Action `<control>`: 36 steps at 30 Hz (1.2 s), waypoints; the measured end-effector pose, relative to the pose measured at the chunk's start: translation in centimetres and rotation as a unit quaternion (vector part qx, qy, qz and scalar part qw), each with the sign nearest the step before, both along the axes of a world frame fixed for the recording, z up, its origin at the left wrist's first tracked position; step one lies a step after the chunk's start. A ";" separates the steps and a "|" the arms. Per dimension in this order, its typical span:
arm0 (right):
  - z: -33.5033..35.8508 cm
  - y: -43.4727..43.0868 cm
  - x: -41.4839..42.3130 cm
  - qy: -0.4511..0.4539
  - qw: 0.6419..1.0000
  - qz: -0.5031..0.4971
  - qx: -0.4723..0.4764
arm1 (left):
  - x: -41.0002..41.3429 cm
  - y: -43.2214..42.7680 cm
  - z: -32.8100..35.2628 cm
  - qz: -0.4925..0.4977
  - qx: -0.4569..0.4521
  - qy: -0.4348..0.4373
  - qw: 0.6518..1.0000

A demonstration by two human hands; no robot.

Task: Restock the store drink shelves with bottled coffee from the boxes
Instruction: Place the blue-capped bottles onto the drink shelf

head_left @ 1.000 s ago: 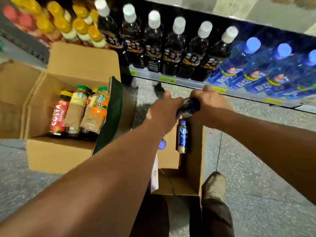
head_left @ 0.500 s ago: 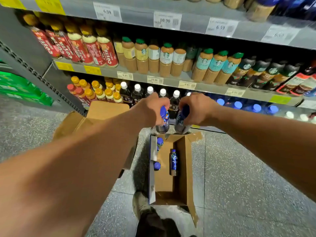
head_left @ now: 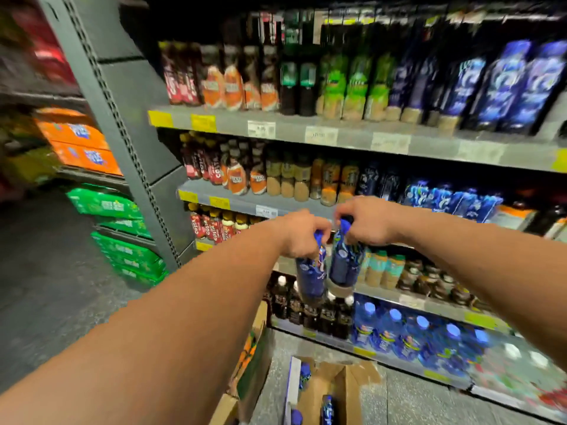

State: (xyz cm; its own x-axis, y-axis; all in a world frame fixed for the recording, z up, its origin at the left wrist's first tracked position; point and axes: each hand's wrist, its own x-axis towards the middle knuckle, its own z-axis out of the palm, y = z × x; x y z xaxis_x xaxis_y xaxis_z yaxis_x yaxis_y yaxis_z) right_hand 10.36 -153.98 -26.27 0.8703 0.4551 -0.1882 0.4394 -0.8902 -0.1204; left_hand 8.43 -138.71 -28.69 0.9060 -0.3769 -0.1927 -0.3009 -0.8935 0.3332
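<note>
My left hand [head_left: 299, 233] grips a blue-labelled coffee bottle [head_left: 310, 276] by its blue cap, and the bottle hangs below the fist. Close beside it, my right hand [head_left: 366, 220] grips a second blue bottle [head_left: 345, 265] the same way. Both bottles hang in front of the drink shelves [head_left: 352, 139], level with the third shelf from the top. Matching blue bottles [head_left: 451, 200] stand in a row on the shelf just right of my right hand. Below on the floor, an open cardboard box [head_left: 346, 391] holds a few more blue bottles [head_left: 326, 409].
A second cardboard box [head_left: 250, 366] stands on the floor left of the first. A grey shelf upright [head_left: 122, 142] rises at the left, with green and orange cartons [head_left: 104, 207] beyond it. Water bottles [head_left: 395, 335] fill the lowest shelf. The view is motion-blurred.
Both hands have lifted the two blue bottles up out of the box to mid-shelf height. The view has swung up from the floor to the higher shelves.
</note>
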 end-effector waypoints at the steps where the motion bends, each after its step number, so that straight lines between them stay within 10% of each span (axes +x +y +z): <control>1: 1.9 0.0 -0.6 -0.014 1.000 0.006 0.002 | -0.7 -0.1 2.0 -0.001 0.007 -0.013 1.000; 12: 14.9 -1.0 -7.2 -0.096 0.994 -0.005 0.056 | -7.1 -1.6 16.5 0.011 -0.014 -0.097 0.995; 36: 17.5 -6.3 -6.7 -0.107 0.985 -0.072 0.116 | -4.6 -5.9 20.6 0.015 -0.073 -0.072 0.995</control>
State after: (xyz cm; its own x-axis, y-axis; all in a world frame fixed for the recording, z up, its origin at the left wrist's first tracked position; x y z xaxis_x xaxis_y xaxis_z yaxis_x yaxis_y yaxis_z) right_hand 3.65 -160.27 -8.77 0.9376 0.3331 0.1002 0.3477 -0.9047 -0.2460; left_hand 3.79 -144.60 -8.07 0.9312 -0.3644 -0.0046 -0.3296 -0.8475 0.4161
